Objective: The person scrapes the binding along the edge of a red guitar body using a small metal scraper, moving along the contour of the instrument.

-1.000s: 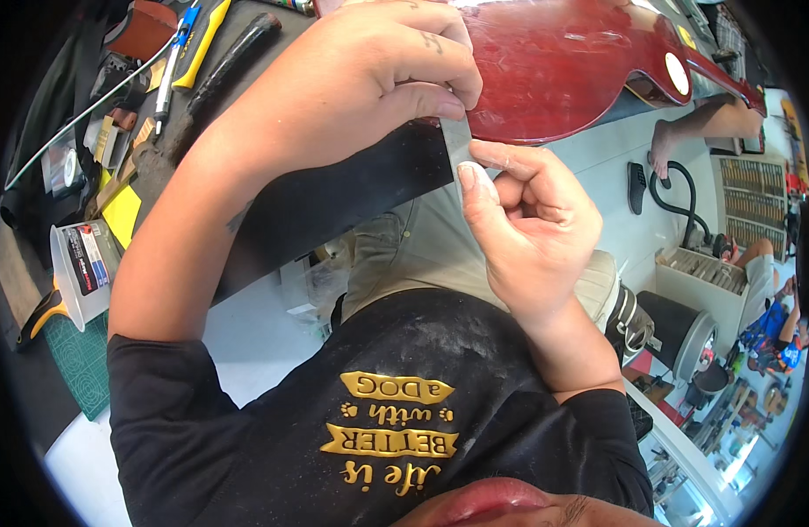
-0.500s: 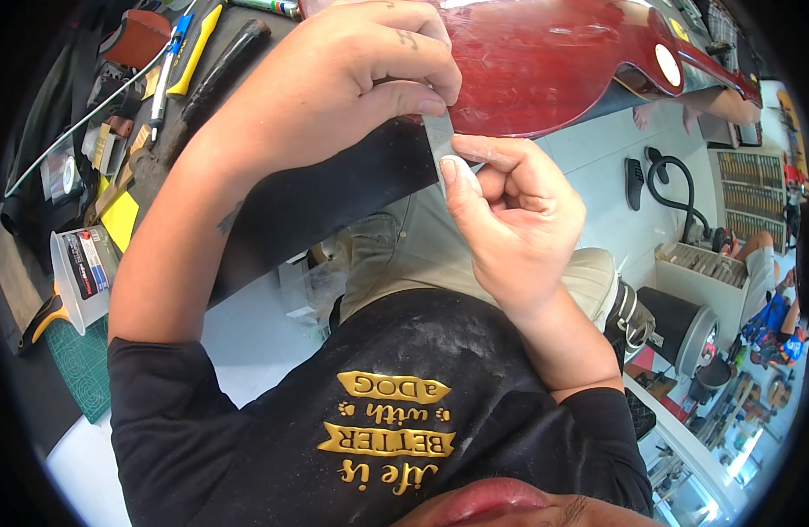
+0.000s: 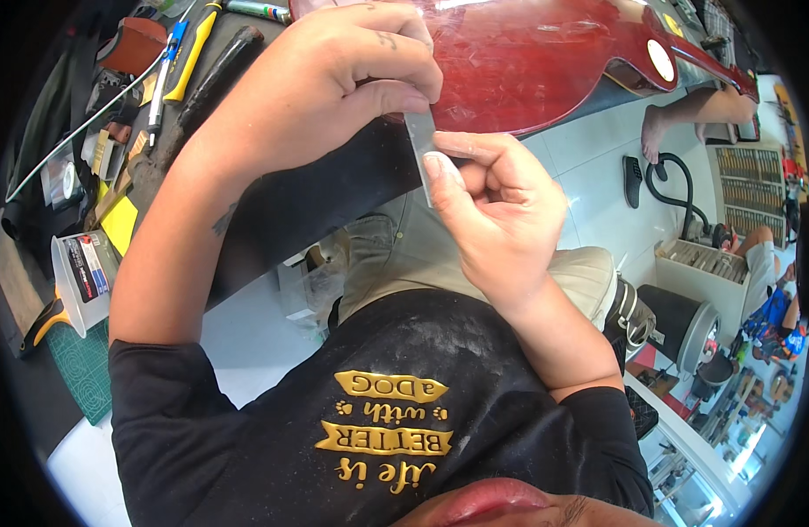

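A narrow, flat grey metal strip (image 3: 418, 145) slants between my two hands, over the dark front edge of the bench. My left hand (image 3: 361, 75) is closed on its far end, with the thumb pressed against it and the fingers curled over. My right hand (image 3: 510, 198) pinches the near end between thumb and forefinger, the other fingers folded in. Just beyond lies a glossy dark red guitar (image 3: 527, 61), back up, its neck running to the right. My left hand hides part of the guitar's left side.
At the left lie a black-handled hammer (image 3: 207, 97), a yellow-handled tool (image 3: 192, 54), a blue-and-white pen-like tool (image 3: 163, 83) and a clear plastic tub (image 3: 84, 277) on a green cutting mat (image 3: 78, 364). Another person's bare foot (image 3: 655, 132) and a black hose (image 3: 690, 189) are at the right.
Both hands have shifted slightly left with the metal strip between them. The other person's leg at the right has moved, showing more of the foot, now nearer the black shoe.
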### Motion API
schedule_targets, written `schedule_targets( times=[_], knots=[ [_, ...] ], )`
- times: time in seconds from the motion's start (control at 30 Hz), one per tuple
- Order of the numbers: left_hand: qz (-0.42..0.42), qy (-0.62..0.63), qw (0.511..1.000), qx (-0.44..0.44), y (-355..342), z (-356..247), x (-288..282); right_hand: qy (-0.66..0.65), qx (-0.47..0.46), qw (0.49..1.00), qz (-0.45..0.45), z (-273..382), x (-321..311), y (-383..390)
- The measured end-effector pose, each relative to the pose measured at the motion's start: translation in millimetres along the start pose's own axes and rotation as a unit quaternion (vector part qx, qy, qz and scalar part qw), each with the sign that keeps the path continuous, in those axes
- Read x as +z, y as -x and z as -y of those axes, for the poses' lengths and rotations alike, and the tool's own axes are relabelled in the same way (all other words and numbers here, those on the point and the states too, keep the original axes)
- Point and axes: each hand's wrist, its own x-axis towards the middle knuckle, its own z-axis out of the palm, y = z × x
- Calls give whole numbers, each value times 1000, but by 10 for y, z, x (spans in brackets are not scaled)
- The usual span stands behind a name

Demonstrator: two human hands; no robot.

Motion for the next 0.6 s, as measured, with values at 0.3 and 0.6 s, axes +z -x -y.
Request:
schedule_targets(
  times=[0.3,0.6],
  knots=[
    [-13,21,1000,-2,12,28,33,25,3,1000,-7,67,-76,13],
    [-7,5,1000,-5,28,-25,-12,53,-11,999,-2,40,-100,-13]
  ],
)
